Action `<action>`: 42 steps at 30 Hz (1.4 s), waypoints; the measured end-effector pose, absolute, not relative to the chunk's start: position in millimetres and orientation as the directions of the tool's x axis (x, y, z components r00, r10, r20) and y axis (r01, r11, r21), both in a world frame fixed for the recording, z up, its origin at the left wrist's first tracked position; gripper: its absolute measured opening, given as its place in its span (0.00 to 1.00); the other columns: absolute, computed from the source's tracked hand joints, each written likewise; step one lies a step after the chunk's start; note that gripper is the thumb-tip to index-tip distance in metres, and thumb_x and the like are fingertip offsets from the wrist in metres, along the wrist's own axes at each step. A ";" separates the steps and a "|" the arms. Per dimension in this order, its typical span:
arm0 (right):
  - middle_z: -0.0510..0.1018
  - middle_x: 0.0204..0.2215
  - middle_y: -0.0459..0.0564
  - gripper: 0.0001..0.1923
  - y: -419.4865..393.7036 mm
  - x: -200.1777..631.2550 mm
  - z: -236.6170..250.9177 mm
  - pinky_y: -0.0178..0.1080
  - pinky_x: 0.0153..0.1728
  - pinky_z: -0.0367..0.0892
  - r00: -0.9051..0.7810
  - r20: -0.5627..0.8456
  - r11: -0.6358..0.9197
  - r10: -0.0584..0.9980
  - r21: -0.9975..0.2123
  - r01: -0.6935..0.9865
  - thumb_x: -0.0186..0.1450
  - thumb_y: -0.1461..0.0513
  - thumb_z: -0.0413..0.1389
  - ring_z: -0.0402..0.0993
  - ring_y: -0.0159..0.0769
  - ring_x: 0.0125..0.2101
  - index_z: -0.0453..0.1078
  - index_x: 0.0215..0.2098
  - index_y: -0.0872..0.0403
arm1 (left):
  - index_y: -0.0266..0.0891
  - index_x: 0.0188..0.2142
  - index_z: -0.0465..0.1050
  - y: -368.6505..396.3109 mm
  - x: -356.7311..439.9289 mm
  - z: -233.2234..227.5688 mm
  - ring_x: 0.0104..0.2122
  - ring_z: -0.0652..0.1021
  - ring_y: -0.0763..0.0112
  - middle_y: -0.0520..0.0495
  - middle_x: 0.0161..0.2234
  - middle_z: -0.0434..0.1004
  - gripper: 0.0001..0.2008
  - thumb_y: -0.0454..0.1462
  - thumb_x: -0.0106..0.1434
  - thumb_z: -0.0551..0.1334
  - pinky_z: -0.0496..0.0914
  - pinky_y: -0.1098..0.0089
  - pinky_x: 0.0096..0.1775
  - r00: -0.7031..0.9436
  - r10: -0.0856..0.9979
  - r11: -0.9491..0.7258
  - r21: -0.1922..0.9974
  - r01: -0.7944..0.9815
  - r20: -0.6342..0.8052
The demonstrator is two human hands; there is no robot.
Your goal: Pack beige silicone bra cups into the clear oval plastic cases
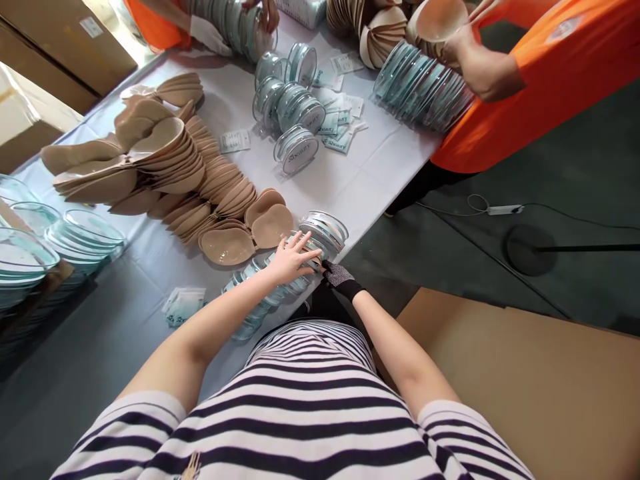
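Note:
My left hand [293, 259] lies with fingers spread on top of a row of clear round plastic cases [327, 232] that rests on its side at the table's near edge. My right hand [341, 279], in a dark dotted glove, grips the same row from the side below the edge. Just left of the row lies a pair of beige silicone cups [250, 237]. Behind them is a large heap of beige cups [165, 163].
White cloth-covered table [370, 170]. Clear cases [295, 107] and small leaflets [340, 123] lie mid-table. Two people in orange handle rows of cases [423, 90] at the far side. Stacked clear lids [75, 237] at left. Cardboard box [525, 380] at my right.

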State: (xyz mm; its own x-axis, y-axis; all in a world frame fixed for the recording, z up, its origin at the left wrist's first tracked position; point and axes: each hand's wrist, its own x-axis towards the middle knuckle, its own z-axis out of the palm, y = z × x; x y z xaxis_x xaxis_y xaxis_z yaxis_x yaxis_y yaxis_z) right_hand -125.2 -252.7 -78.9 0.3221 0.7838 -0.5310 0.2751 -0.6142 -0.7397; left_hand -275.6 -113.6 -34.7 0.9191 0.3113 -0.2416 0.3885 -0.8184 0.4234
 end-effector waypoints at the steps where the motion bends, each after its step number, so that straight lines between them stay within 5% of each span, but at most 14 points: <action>1: 0.82 0.30 0.47 0.07 -253.2 -125.4 -76.6 0.33 0.29 0.72 0.330 -0.532 -0.619 0.780 -0.732 0.285 0.64 0.64 0.56 0.78 0.33 0.25 0.74 0.39 0.53 | 0.57 0.64 0.63 -113.7 -275.4 -34.4 0.69 0.50 0.40 0.40 0.72 0.44 0.28 0.47 0.65 0.63 0.54 0.34 0.60 0.919 0.310 -0.823 0.415 0.388 -0.244; 10: 0.81 0.43 0.53 0.13 -247.4 -134.9 -54.7 0.40 0.50 0.68 0.438 -0.448 -0.611 0.780 -0.697 0.375 0.70 0.57 0.49 0.77 0.39 0.46 0.73 0.41 0.54 | 0.43 0.55 0.69 -114.3 -275.9 -33.8 0.69 0.49 0.40 0.35 0.71 0.48 0.22 0.45 0.64 0.65 0.59 0.37 0.59 0.911 0.325 -0.835 0.375 0.402 -0.253; 14: 0.82 0.39 0.57 0.12 -240.8 -128.9 -60.8 0.42 0.45 0.70 0.362 -0.519 -0.632 0.775 -0.659 0.408 0.69 0.60 0.50 0.79 0.44 0.41 0.74 0.38 0.56 | 0.43 0.52 0.70 -113.7 -274.6 -32.0 0.69 0.49 0.39 0.35 0.71 0.46 0.19 0.46 0.64 0.64 0.58 0.35 0.59 0.914 0.308 -0.834 0.387 0.393 -0.265; 19: 0.83 0.36 0.49 0.16 -241.0 -132.2 -64.7 0.32 0.33 0.72 0.207 -0.566 -0.599 0.798 -0.707 0.375 0.72 0.56 0.44 0.80 0.33 0.31 0.71 0.48 0.53 | 0.41 0.45 0.72 -111.6 -273.1 -32.2 0.69 0.50 0.40 0.36 0.71 0.47 0.16 0.47 0.64 0.64 0.58 0.35 0.59 0.911 0.313 -0.835 0.378 0.399 -0.269; 22: 0.82 0.34 0.49 0.17 -239.2 -130.7 -65.8 0.31 0.30 0.70 0.136 -0.581 -0.580 0.802 -0.705 0.409 0.73 0.56 0.44 0.79 0.31 0.29 0.72 0.45 0.54 | 0.41 0.44 0.71 -110.3 -272.9 -34.0 0.69 0.51 0.41 0.38 0.70 0.49 0.16 0.48 0.63 0.65 0.58 0.35 0.59 0.918 0.305 -0.839 0.385 0.384 -0.252; 27: 0.82 0.38 0.54 0.15 -235.5 -113.5 -58.1 0.34 0.36 0.68 0.156 -0.573 -0.546 0.805 -0.613 0.571 0.68 0.52 0.54 0.79 0.39 0.38 0.74 0.37 0.54 | 0.40 0.44 0.70 -105.8 -269.5 -41.4 0.68 0.56 0.49 0.37 0.66 0.60 0.25 0.55 0.56 0.68 0.61 0.47 0.61 0.896 0.408 -0.754 0.490 0.438 -0.173; 32: 0.81 0.42 0.58 0.20 -232.9 -112.1 -43.6 0.37 0.38 0.67 0.230 -0.513 -0.505 0.827 -0.499 0.704 0.71 0.50 0.48 0.78 0.42 0.40 0.73 0.42 0.56 | 0.41 0.57 0.66 -106.8 -255.2 -39.4 0.68 0.57 0.50 0.36 0.65 0.63 0.34 0.52 0.55 0.71 0.58 0.47 0.62 0.832 0.534 -0.655 0.549 0.520 -0.150; 35: 0.78 0.47 0.63 0.18 -238.8 -121.2 -39.1 0.42 0.43 0.68 0.238 -0.392 -0.413 0.888 -0.458 0.787 0.70 0.55 0.48 0.76 0.47 0.45 0.70 0.49 0.59 | 0.43 0.66 0.57 -111.6 -256.9 -25.3 0.68 0.56 0.50 0.37 0.66 0.61 0.40 0.46 0.58 0.70 0.52 0.41 0.63 0.848 0.506 -0.644 0.586 0.492 -0.156; 37: 0.79 0.43 0.62 0.19 -238.0 -124.3 -37.5 0.44 0.43 0.70 0.307 -0.135 -0.333 0.942 -0.480 0.811 0.69 0.53 0.50 0.76 0.47 0.43 0.71 0.48 0.59 | 0.44 0.67 0.53 -106.7 -273.2 -16.7 0.69 0.55 0.50 0.38 0.67 0.59 0.39 0.47 0.61 0.67 0.50 0.37 0.63 0.829 0.549 -0.594 0.647 0.479 -0.110; 40: 0.80 0.39 0.59 0.18 -215.3 -136.6 -28.9 0.46 0.43 0.71 0.156 0.112 -0.072 0.981 -0.539 0.839 0.70 0.54 0.49 0.77 0.47 0.40 0.72 0.47 0.57 | 0.45 0.67 0.54 -95.3 -337.8 -9.0 0.66 0.60 0.55 0.40 0.66 0.61 0.34 0.47 0.66 0.61 0.55 0.43 0.64 0.655 0.756 -0.460 0.715 0.527 0.004; 42: 0.80 0.38 0.59 0.16 -187.9 -163.3 -15.4 0.47 0.44 0.71 -0.025 0.207 0.137 0.978 -0.545 0.827 0.70 0.55 0.49 0.77 0.47 0.40 0.73 0.45 0.56 | 0.44 0.65 0.59 -96.7 -404.5 -8.9 0.63 0.66 0.61 0.42 0.63 0.66 0.28 0.43 0.67 0.60 0.60 0.54 0.64 0.390 0.921 -0.284 0.703 0.652 0.010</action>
